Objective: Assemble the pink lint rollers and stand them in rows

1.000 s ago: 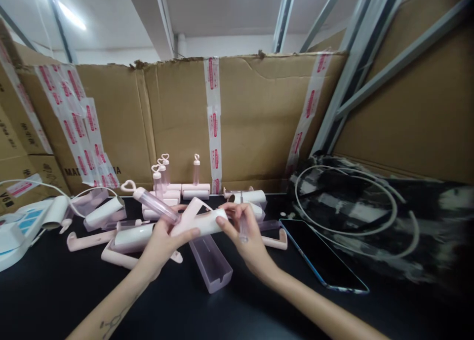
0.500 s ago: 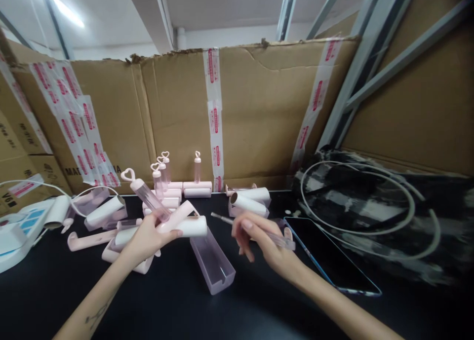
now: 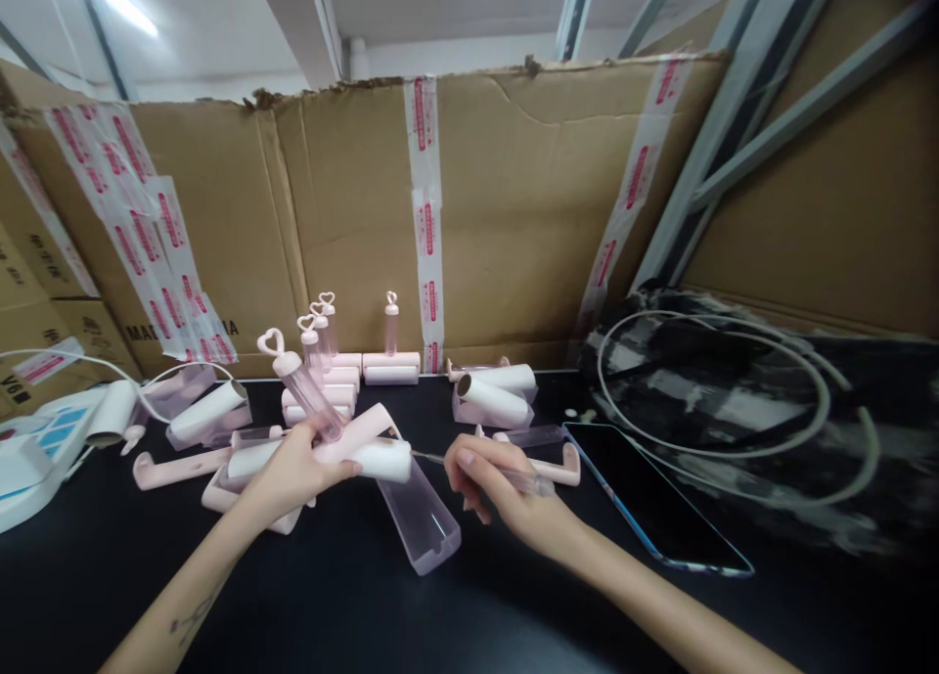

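Note:
My left hand [image 3: 304, 469] is closed around a lint roller [image 3: 363, 431] with a pink frame, a clear pinkish handle with a heart-shaped end, and a white sticky roll. The handle tilts up and to the left. In my right hand [image 3: 499, 478] is a thin screwdriver [image 3: 539, 483] with a clear handle. Its metal tip points left, close to the roll's right end; whether they touch, I cannot tell. Below the roll lies a translucent mauve cover [image 3: 422, 522], open side up. Other roller parts lie behind my left wrist, partly hidden, with a pink frame [image 3: 180, 469] among them.
Several assembled rollers [image 3: 391, 361] stand at the back against cardboard [image 3: 352, 214]. White rolls in covers [image 3: 495, 395] sit behind my right hand. To the right lie a phone [image 3: 652, 498] and a coiled white cable [image 3: 711, 449]. A white device [image 3: 44, 454] sits far left.
My right hand has moved left with the screwdriver, bringing its tip close to the roll's end. The lint roller in my left hand has shifted slightly, its handle a little more upright.

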A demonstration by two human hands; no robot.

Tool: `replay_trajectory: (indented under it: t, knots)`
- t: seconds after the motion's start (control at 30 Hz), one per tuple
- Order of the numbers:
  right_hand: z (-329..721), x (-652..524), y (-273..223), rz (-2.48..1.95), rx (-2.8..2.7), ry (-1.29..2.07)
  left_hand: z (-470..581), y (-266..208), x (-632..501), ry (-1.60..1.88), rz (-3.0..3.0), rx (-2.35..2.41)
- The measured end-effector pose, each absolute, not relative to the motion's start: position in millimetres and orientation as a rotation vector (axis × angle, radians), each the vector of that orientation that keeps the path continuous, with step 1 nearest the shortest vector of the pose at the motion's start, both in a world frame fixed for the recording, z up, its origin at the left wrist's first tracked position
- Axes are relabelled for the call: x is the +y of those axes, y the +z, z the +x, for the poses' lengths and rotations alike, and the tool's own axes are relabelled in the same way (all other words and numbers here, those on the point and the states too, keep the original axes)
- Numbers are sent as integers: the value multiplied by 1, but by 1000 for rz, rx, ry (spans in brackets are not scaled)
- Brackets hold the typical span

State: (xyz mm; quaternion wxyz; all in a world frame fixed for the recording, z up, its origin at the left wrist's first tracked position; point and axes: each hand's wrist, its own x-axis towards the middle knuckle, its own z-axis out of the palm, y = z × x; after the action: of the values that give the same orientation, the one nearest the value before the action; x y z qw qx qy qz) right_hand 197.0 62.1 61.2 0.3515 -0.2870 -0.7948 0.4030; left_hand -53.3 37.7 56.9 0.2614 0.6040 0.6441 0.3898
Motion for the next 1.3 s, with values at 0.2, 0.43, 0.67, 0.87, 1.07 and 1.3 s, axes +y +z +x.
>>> replay_trajectory:
  t: [0.2,0.43,0.67,0.87,1.07,1.3]
  knots:
    - [195,61,61,-738,-2129,977,-52,56,36,1054,1695,1724]
    - [193,62,56,-820,-2298,816,-52,67,27,1028,1674,1771]
    - [200,59,62,-618,-2039,883,-47,82,19,904,1673,1784]
    - [197,55,60,-562,-2098,939,-51,77,22,856,1699,1795]
    - [197,55,60,-573,-2108,947,-51,81,20,830,1722,1789]
    - [190,57,50,-603,-2243,888,-51,85,12,952,1721,1821]
